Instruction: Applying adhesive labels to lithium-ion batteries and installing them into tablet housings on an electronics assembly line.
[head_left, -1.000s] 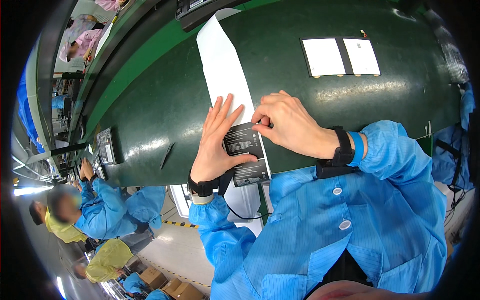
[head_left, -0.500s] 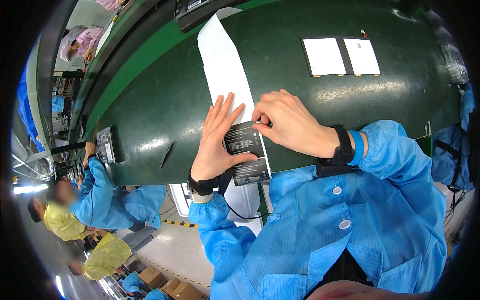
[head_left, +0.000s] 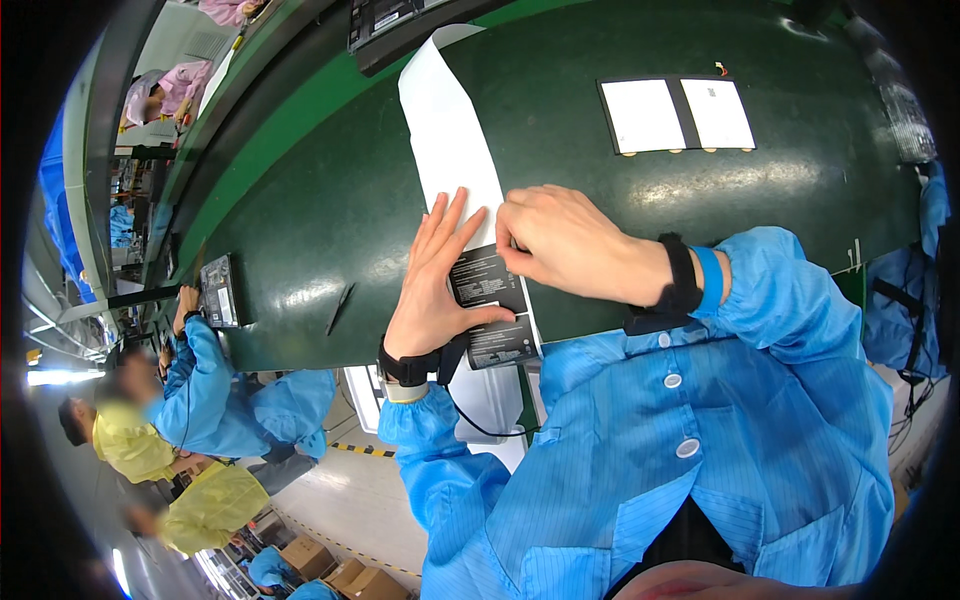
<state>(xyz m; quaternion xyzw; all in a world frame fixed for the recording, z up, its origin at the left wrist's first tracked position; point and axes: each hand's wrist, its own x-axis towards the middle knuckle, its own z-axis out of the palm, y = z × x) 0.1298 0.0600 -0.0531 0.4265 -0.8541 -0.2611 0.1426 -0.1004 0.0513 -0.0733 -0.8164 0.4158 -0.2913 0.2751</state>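
A long white backing strip (head_left: 455, 135) runs across the green table toward me, with black printed labels (head_left: 485, 277) on its near part. My left hand (head_left: 432, 275) lies open over the strip's left side, fingers spread and thumb across the labels. At the far right corner of the upper label, my right hand (head_left: 565, 240) is closed in a pinch. Its fingertips are turned down and hidden, so whether the label's edge is between them does not show. The near end of the strip reaches the table edge by my blue smock.
Two white panels in a dark frame (head_left: 655, 115) lie at the far right. Dark tweezers (head_left: 340, 309) rest left of my hands. A black device (head_left: 221, 290) stands at the left edge beside a co-worker's hand. Another dark device (head_left: 385, 22) is at the back.
My right hand has shifted slightly left and its fingers have curled in more over the label's corner. The left hand stays in place on the strip.
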